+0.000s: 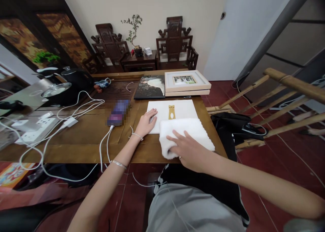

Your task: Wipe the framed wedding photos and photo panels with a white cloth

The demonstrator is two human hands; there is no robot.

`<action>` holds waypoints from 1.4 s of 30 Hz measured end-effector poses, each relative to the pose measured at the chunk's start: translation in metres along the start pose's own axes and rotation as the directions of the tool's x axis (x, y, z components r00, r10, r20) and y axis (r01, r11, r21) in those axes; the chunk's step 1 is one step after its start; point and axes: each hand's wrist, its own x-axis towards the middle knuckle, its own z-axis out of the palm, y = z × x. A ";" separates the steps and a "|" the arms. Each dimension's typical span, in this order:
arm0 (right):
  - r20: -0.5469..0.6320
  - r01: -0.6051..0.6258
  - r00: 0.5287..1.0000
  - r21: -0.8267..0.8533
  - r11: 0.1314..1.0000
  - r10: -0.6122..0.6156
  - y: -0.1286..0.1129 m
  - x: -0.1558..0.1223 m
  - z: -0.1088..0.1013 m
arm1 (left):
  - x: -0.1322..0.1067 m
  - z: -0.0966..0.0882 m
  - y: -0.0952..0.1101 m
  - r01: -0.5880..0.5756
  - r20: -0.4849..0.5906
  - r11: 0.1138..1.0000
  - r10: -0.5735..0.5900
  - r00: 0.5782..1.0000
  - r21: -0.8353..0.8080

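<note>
A white panel with a yellow cat-shaped figure lies flat on the wooden table. My left hand rests on the panel's left edge, fingers flat and apart. My right hand lies palm down with spread fingers on a folded white towel, which covers the panel's near edge. Neither hand grips anything.
Behind the panel lie a dark picture and stacked white frames. A phone with white cables, power strips and a kettle set fill the table's left. A bamboo chair with a black bag stands right.
</note>
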 end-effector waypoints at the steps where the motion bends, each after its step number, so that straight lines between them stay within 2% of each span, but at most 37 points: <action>1: -0.008 0.000 1.000 0.024 1.000 0.000 0.001 0.000 -0.004 | 0.000 0.000 0.000 0.000 0.003 1.000 0.000 1.000 0.002; 4: -0.027 -0.059 0.998 0.110 0.992 0.062 0.016 0.012 -0.016 | 0.000 -0.001 0.001 0.000 0.006 1.000 0.000 1.000 0.005; 7: -0.044 -0.125 0.990 0.171 0.977 0.134 0.044 0.034 -0.025 | 0.000 -0.001 0.001 0.000 0.002 1.000 0.000 1.000 0.011; 12: -0.117 -0.119 0.984 0.141 0.983 0.136 0.096 0.083 -0.034 | 0.000 -0.001 0.002 0.007 0.008 1.000 -0.007 1.000 0.012; 16: -0.109 -0.156 0.980 0.111 0.981 0.168 0.117 0.113 -0.035 | 0.000 -0.002 0.002 0.008 0.009 1.000 -0.008 1.000 0.007; 18: -0.118 -0.202 0.971 0.054 0.978 0.207 0.116 0.119 -0.029 | 0.000 -0.002 0.002 0.007 0.008 1.000 -0.007 1.000 0.009; 21: -0.142 -0.236 0.964 -0.082 0.968 0.223 0.097 0.114 -0.011 | 0.000 -0.002 0.001 0.007 0.010 1.000 -0.007 1.000 0.014; 23: -0.142 -0.216 0.970 -0.147 0.965 0.195 0.078 0.101 0.002 | 0.000 -0.001 0.001 0.004 0.012 1.000 -0.004 1.000 0.010; 26: -0.096 -0.160 0.985 -0.150 0.976 0.146 0.045 0.072 0.014 | 0.000 0.000 0.001 0.008 0.008 1.000 -0.008 1.000 0.002; 29: -0.075 -0.097 0.993 -0.120 0.988 0.089 0.014 0.041 0.014 | -0.001 -0.001 0.002 0.010 0.013 1.000 -0.010 1.000 0.006; 32: -0.056 -0.025 0.998 -0.073 0.997 0.021 -0.004 0.022 0.006 | -0.001 -0.002 0.002 0.000 0.034 1.000 0.000 0.999 0.002; 34: -0.049 -0.022 0.999 -0.024 0.999 0.021 -0.004 0.020 0.000 | -0.001 -0.002 0.002 -0.003 0.041 1.000 0.003 0.999 -0.004; 36: -0.051 -0.058 0.997 0.018 0.998 0.059 0.005 0.028 -0.004 | -0.001 -0.002 0.001 -0.002 0.037 1.000 0.002 0.999 -0.007; 38: -0.058 -0.102 0.993 0.026 0.994 0.104 0.022 0.043 -0.005 | -0.001 -0.001 0.001 0.001 0.031 1.000 -0.001 1.000 -0.004; 42: -0.120 -0.181 0.978 -0.064 0.981 0.173 0.062 0.085 -0.003 | 0.000 -0.001 0.003 0.005 0.028 1.000 -0.005 1.000 -0.001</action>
